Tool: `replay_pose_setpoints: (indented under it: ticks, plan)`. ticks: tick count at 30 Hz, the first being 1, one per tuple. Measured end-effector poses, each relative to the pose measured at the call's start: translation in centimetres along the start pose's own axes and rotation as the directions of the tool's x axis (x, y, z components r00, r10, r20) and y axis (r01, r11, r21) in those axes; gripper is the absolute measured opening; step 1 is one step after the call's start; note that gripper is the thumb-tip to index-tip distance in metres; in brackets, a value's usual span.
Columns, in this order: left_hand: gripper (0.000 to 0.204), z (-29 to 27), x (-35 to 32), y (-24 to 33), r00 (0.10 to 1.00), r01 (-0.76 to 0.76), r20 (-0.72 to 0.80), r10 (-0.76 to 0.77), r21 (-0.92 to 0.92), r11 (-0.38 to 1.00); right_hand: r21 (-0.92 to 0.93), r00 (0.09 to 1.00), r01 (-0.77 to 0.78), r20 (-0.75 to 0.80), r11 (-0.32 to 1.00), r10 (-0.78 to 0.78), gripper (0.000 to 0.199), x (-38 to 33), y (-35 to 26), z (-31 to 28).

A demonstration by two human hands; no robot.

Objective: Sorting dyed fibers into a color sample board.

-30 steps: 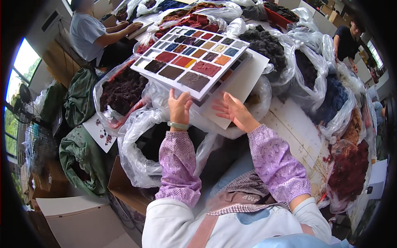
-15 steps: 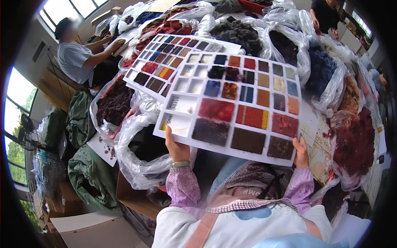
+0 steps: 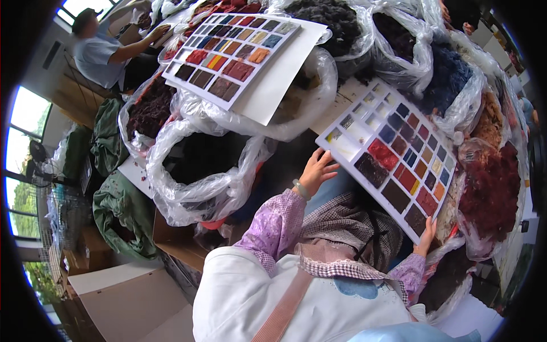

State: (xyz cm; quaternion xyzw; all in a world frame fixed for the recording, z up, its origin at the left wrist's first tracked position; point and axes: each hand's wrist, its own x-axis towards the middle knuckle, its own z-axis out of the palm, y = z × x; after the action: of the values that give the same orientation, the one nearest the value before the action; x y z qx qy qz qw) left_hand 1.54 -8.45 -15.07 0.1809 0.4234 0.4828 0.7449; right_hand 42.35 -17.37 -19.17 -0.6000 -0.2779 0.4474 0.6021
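A white sample tray (image 3: 357, 142) with square compartments tilts over my lap, many of them filled with red, brown, blue, grey and orange fibre. My right hand (image 3: 425, 238) grips its near right corner, thumb on the rim. At the left corner, my left hand (image 3: 317, 174) has its fingers spread, with fingertips against or right beside the edge; I cannot tell if they bear weight. A second, similar sample tray (image 3: 239, 35) lies farther off to the left on a white sheet (image 3: 273, 85), over the plastic bags.
Open plastic bags of fibre surround me: a black-filled bag (image 3: 171, 196) at left, dark grey fibre (image 3: 327, 25) at the back, deep red fibre (image 3: 490, 196) at right. Green sacks (image 3: 122, 219) and a cardboard box (image 3: 128, 296) stand left. A person (image 3: 99, 54) sits at far left.
The held sample tray has moved right, lower and turned clockwise, uncovering the second tray. My left hand has shifted right, its fingers now spread.
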Motion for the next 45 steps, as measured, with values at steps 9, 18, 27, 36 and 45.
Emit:
replay_pose_setpoints:
  ticks: [9,18,27,36,45]
  plan:
    - [0.026,-12.3,-10.0,9.0,0.493,0.058,-0.124,0.861,0.992,0.110,-0.781,0.929,0.155,-0.093,0.606,-0.358,0.046,2.2,-1.7,3.5]
    - [0.037,-18.4,-4.4,11.6,0.638,0.309,-0.161,0.753,0.949,-0.059,-0.675,0.876,0.377,0.037,0.635,-0.481,0.033,0.7,-7.0,8.6]
    - [0.016,-19.3,-7.3,10.4,0.408,0.325,-0.274,0.871,0.935,0.141,-0.697,0.908,0.332,0.053,0.635,-0.416,0.024,-2.5,-6.7,11.1]
    - [0.021,-15.2,-9.1,11.7,-0.052,0.179,-0.183,0.982,0.965,0.190,-0.641,0.883,0.370,0.017,0.672,-0.470,0.023,-1.5,-7.6,11.3]
    - [0.021,0.8,1.5,8.4,0.349,-0.176,0.197,0.916,0.974,-0.143,-0.769,0.809,0.253,-0.165,0.587,-0.565,0.019,-3.2,-9.0,3.6]
